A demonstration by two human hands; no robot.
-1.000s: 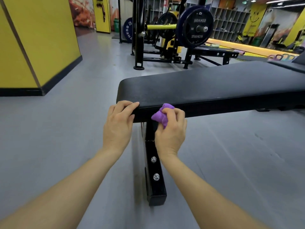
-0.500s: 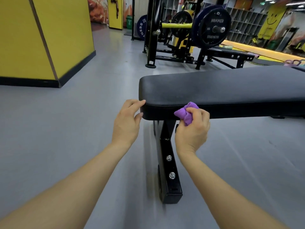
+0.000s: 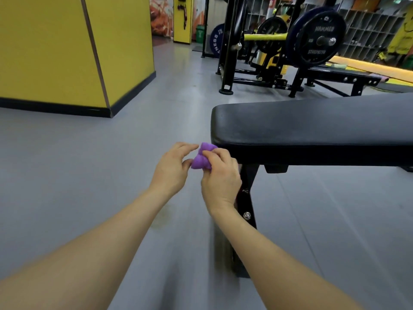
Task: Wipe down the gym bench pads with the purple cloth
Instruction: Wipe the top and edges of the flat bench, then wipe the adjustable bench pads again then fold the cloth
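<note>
The black bench pad (image 3: 312, 126) stretches from the middle of the view out to the right, its rounded end facing me. A bunched purple cloth (image 3: 202, 158) sits just off that end's lower left corner, gripped by my right hand (image 3: 220, 177). My left hand (image 3: 173, 166) is beside the cloth on its left, fingers loosely extended with the fingertips at the cloth's edge; it holds nothing that I can see. Both hands are clear of the pad's top surface.
The bench's black steel leg (image 3: 247, 211) with bolts drops to the grey floor right behind my right wrist. A rack with a barbell and weight plate (image 3: 317, 39) stands beyond the bench. A yellow wall block (image 3: 73, 52) fills the left.
My left hand has come off the pad's end. My right hand has slid the cloth leftward along the pad's side to its corner, and my view has shifted left.
</note>
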